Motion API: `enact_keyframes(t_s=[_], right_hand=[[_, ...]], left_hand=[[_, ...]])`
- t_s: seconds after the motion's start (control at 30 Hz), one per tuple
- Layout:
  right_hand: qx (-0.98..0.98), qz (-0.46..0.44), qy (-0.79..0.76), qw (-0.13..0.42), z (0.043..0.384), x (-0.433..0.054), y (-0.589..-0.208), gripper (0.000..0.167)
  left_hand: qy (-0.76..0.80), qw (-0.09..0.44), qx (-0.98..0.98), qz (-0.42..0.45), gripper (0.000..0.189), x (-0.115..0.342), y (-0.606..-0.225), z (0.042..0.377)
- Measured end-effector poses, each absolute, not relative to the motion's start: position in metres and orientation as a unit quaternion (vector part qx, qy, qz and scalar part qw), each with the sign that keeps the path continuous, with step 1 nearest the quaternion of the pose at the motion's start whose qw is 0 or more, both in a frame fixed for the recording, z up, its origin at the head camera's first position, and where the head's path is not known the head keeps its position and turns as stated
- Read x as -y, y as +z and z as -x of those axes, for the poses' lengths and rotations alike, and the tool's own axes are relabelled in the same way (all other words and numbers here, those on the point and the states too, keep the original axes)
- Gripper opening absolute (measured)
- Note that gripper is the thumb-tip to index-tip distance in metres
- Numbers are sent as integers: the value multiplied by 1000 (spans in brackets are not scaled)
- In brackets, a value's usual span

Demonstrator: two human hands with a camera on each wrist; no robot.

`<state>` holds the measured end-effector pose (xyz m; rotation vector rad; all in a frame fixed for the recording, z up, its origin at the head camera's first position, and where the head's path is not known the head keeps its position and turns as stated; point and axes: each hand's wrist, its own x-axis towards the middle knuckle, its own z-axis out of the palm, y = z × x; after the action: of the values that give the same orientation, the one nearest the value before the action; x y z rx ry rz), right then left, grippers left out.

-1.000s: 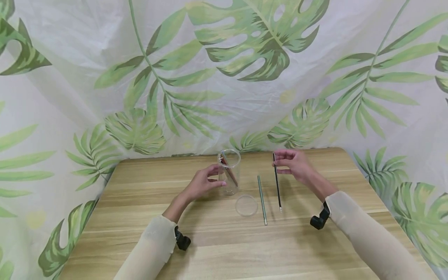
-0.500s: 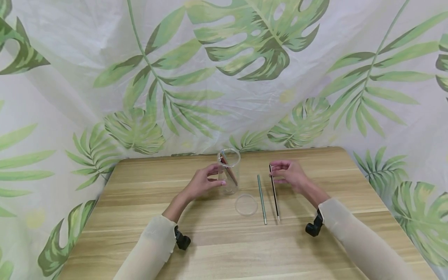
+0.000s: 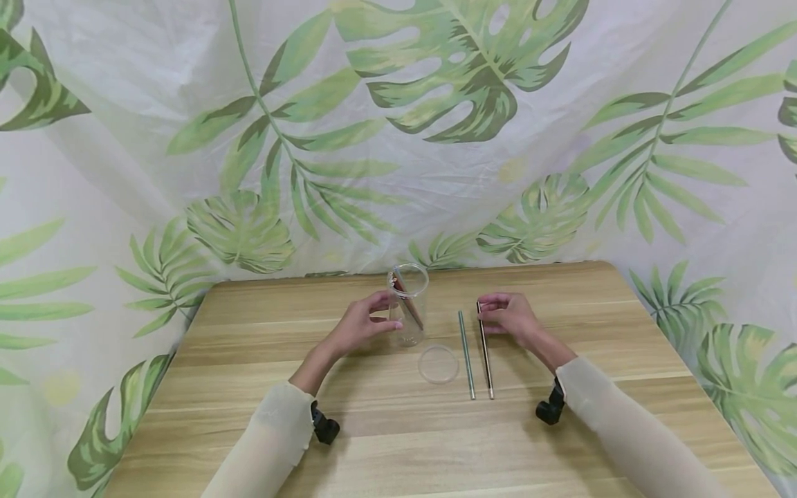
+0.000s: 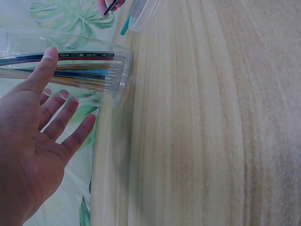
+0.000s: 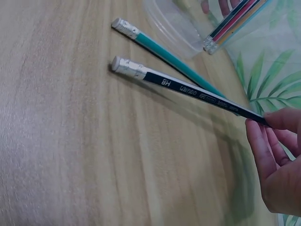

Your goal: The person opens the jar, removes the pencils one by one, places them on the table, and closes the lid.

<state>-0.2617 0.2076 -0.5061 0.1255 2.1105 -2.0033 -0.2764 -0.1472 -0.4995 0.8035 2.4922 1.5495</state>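
Fingers of right hand pinch black pencil at far end, eraser end near, just right of green pencil on worktop. Left hand: thumb and fingers round clear cup of pencils. Clear lid left of green pencil.

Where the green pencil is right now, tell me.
In the head view, the green pencil lies on the table right of centre, with the clear lid on its left and the dark pencil, pinched by the right hand, on its right.
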Motion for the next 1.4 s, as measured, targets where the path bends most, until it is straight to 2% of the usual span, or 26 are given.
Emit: enact_keyframes(t_s=[0.7, 1.4], right_hand=[[-785, -64, -613, 69, 258, -192, -521, 36], [-843, -26, -537, 20, 257, -188, -523, 27]], left_hand=[[501, 59, -822, -262, 63, 149, -502, 278], [512, 52, -816, -261, 61, 144, -493, 272]])
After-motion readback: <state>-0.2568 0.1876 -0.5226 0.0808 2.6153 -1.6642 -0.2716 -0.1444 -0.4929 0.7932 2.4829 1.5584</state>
